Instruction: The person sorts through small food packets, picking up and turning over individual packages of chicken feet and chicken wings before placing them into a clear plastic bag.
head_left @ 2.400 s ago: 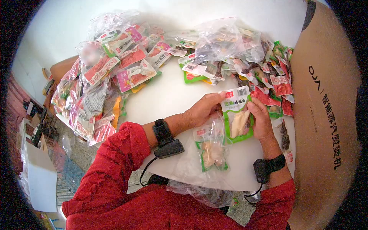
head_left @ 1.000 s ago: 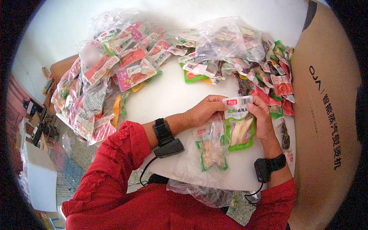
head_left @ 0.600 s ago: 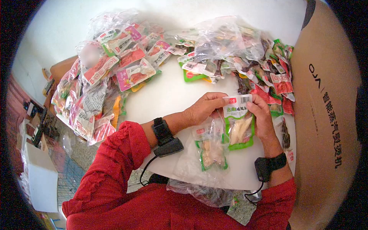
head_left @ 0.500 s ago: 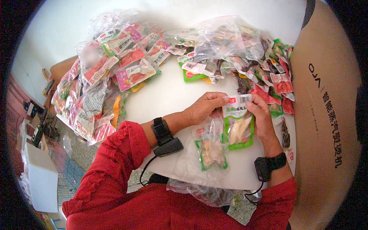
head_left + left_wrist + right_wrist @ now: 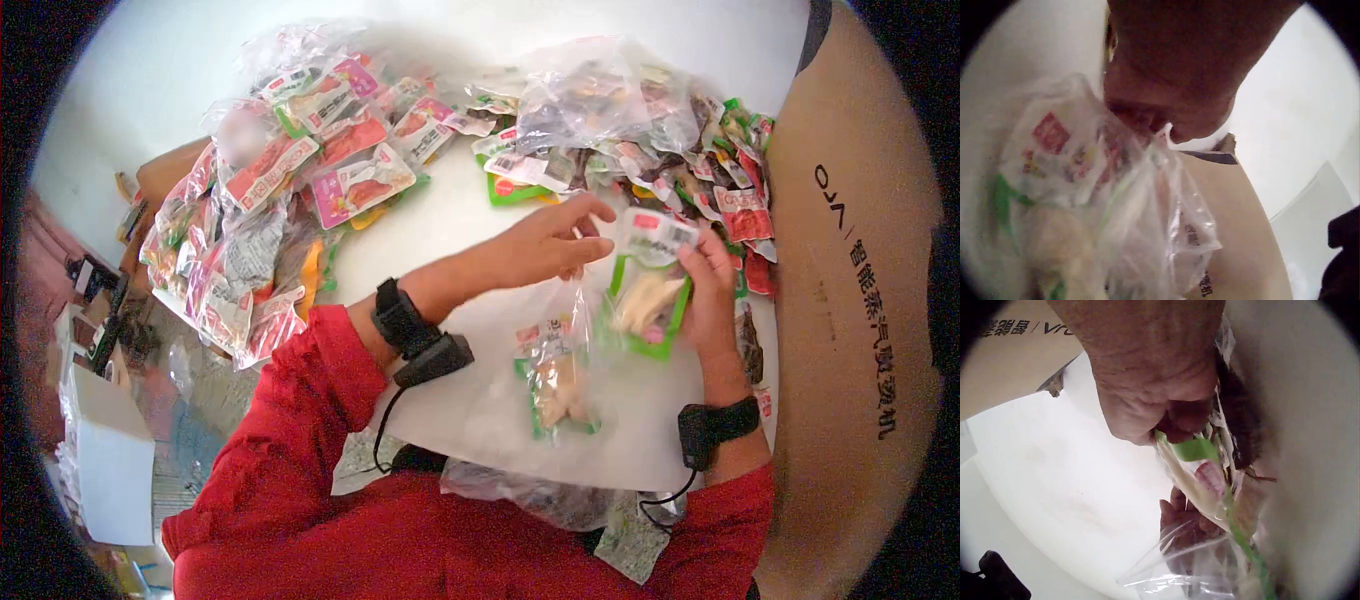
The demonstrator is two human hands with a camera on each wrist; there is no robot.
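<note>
My right hand (image 5: 708,290) pinches a white-and-green vacuum pouch (image 5: 645,300) by its upper right edge; pale pieces of meat show through its window. Just left of the pouch is my left hand (image 5: 545,240), with thumb and forefinger spread apart from it. A clear plastic bag (image 5: 1166,212) hangs from the lower fingers of that hand, its top gathered at them in the left wrist view. Inside the bag is a similar green-edged pouch (image 5: 560,385) with light-coloured food. The right wrist view shows the held pouch nearly edge-on, with the left hand and bag beyond it.
Packaged foods and clear bags form a big heap (image 5: 290,170) on the left of the white table (image 5: 430,240). Another heap (image 5: 640,130) lies at the back right. A tall cardboard box (image 5: 850,300) borders the right side.
My left thumb and forefinger have let go of the pouch's top and spread. The right hand has tilted the pouch and raised it slightly. The bag still hangs from the left hand.
</note>
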